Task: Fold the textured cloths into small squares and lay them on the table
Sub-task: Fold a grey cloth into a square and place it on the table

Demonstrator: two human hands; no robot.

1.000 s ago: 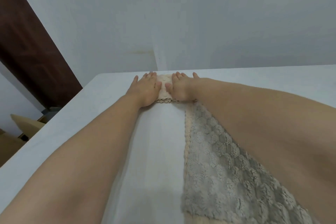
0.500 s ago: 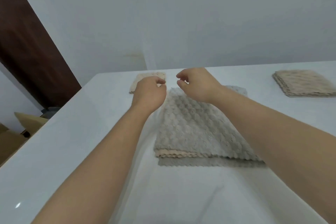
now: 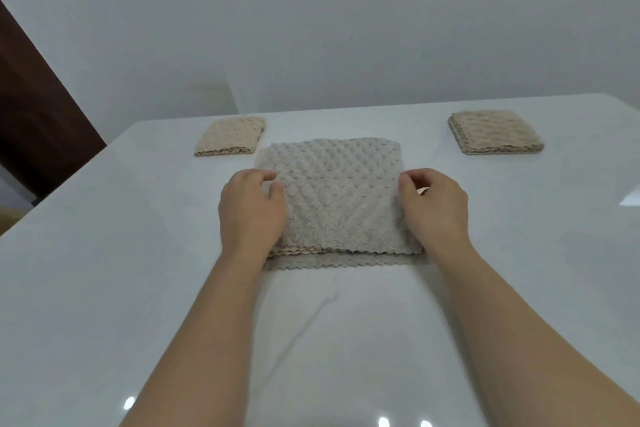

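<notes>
A grey bumpy cloth (image 3: 337, 198) lies folded in half in the middle of the white table (image 3: 104, 270), its scalloped edges toward me. My left hand (image 3: 252, 211) rests on its left side and my right hand (image 3: 434, 210) on its right side, fingers curled at the cloth's edges. Whether the fingers pinch the fabric is not clear. A beige cloth folded into a small square (image 3: 230, 136) lies at the far left. A second beige folded square (image 3: 495, 131) lies at the far right.
The table's left edge runs diagonally past a dark brown door (image 3: 38, 121). A plain pale wall (image 3: 346, 28) stands right behind the table's far edge. Bright light reflections dot the glossy surface near me.
Both hands pulled back from the beige square at the far left, then moved apart to the sides of the grey cloth. The view tilted so both beige squares show.
</notes>
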